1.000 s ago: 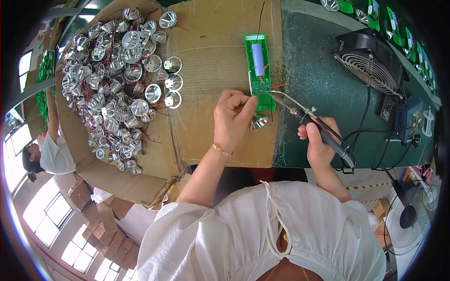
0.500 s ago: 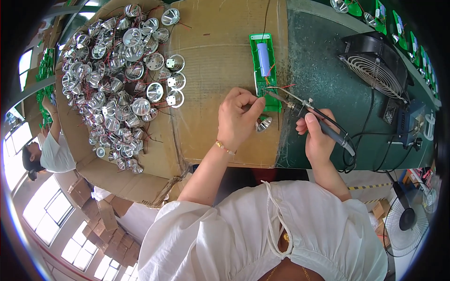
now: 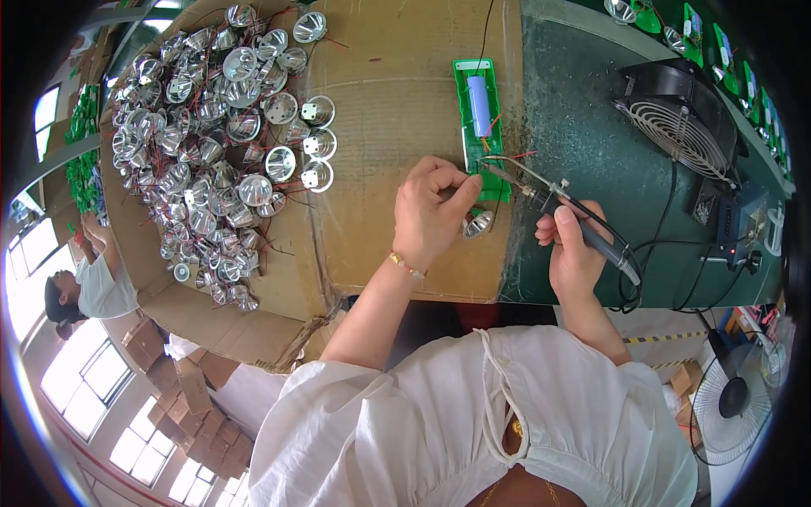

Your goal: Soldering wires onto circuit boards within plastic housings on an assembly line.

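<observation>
My right hand (image 3: 576, 245) is closed round a soldering iron (image 3: 596, 239) with a thin metal feed tube along it. The iron's tip points left, over the near half of a green plastic housing (image 3: 467, 127). In the housing's far half sits a lilac cylindrical battery cell (image 3: 479, 106), with red wires by its near end. My left hand (image 3: 429, 207) is closed in a pinch beside the iron's tip; what its fingertips hold is hidden. Just right of that hand a silver reflector cup (image 3: 479, 223) lies at the housing's near end.
Many silver reflector cups with wires fill a cardboard box (image 3: 160, 308) on the left. A black fan (image 3: 680, 118) and a blue box-shaped unit (image 3: 743, 226) stand right, with cables. Green housings (image 3: 725, 55) line the back right. At far left another person (image 3: 101, 283) works.
My hands and the iron hold nearly the same pose. The view has shifted very slightly. The other person at far left has moved their hands.
</observation>
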Tool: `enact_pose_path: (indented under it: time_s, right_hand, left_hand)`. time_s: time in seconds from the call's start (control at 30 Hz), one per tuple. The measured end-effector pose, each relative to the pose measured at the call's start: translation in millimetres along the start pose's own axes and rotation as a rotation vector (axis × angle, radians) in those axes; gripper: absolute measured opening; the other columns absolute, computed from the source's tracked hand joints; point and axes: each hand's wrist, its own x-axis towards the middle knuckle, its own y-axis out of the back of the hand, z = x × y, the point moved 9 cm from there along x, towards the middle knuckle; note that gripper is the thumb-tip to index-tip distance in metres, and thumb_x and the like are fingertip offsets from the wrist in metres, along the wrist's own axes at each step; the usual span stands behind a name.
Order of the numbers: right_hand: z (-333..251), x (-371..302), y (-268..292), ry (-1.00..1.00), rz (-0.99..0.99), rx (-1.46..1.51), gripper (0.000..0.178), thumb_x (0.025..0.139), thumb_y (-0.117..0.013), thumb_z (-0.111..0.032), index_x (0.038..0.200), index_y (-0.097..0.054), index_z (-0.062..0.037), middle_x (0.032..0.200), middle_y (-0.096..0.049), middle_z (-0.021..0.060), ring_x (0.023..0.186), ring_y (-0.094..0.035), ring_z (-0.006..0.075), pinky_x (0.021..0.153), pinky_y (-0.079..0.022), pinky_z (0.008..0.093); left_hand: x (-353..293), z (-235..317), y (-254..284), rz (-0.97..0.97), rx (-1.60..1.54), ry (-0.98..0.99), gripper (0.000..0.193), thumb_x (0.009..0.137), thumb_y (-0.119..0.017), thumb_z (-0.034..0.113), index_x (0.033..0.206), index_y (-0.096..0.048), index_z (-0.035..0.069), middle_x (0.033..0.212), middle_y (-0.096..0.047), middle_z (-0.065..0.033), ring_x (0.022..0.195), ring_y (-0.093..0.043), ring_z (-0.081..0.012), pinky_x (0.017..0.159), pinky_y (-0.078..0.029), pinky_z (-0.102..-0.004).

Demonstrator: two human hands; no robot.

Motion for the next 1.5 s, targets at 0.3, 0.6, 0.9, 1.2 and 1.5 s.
enact_pose_path:
  time_s: [0.3,0.6,0.9,1.2,1.5]
  right_hand:
    - [-3,0,0,0.015,0.005,-0.031,0.018,0.082,-0.061,-0.012,0.087,-0.053,0.0026,0.068,-0.06,0.0118,0.053,-0.057,0.0145,0.049,-0.047,0.0236]
    - [-17,-8,8,0.078,0.04,-0.003,0.018,0.082,-0.059,-0.012,0.089,-0.052,0.0025,0.067,-0.06,0.0124,0.053,-0.057,0.0153,0.049,-0.046,0.0243]
    - [-24,-9,32,0.111,0.091,0.005,0.019,0.083,-0.058,-0.014,0.09,-0.05,0.0021,0.066,-0.059,0.012,0.052,-0.055,0.0153,0.048,-0.045,0.0244]
    - [-23,-9,52,0.109,0.145,0.006,0.02,0.083,-0.057,-0.015,0.089,-0.05,0.0016,0.066,-0.059,0.0112,0.053,-0.055,0.0148,0.048,-0.045,0.0241]
    - [-20,-7,62,0.082,0.159,-0.025,0.02,0.083,-0.058,-0.015,0.089,-0.051,0.0018,0.067,-0.059,0.0113,0.054,-0.056,0.0144,0.049,-0.045,0.0237]
  left_hand:
    - [1,-1,0,-0.015,0.019,0.005,0.015,0.078,-0.065,0.013,0.074,-0.065,-0.001,0.079,-0.053,-0.0032,0.06,-0.051,-0.0078,0.05,-0.041,-0.0224]
    - [1,3,0,-0.018,0.015,0.003,0.014,0.077,-0.066,0.013,0.073,-0.065,-0.001,0.077,-0.054,-0.0037,0.059,-0.051,-0.0086,0.051,-0.041,-0.0233]
    - [-3,7,9,0.092,-0.033,-0.026,0.014,0.074,-0.066,0.013,0.074,-0.062,0.0,0.07,-0.059,-0.0046,0.051,-0.058,-0.0113,0.049,-0.045,-0.0243]
    - [7,30,26,0.108,0.502,-0.178,0.017,0.071,-0.061,0.016,0.087,-0.066,0.011,0.07,-0.063,-0.0076,0.058,-0.061,-0.0233,0.054,-0.048,-0.0333]
    - [0,49,22,0.363,0.818,-0.426,0.036,0.065,-0.07,0.032,0.088,-0.062,0.006,0.08,-0.058,-0.0081,0.073,-0.056,-0.0268,0.064,-0.045,-0.0371]
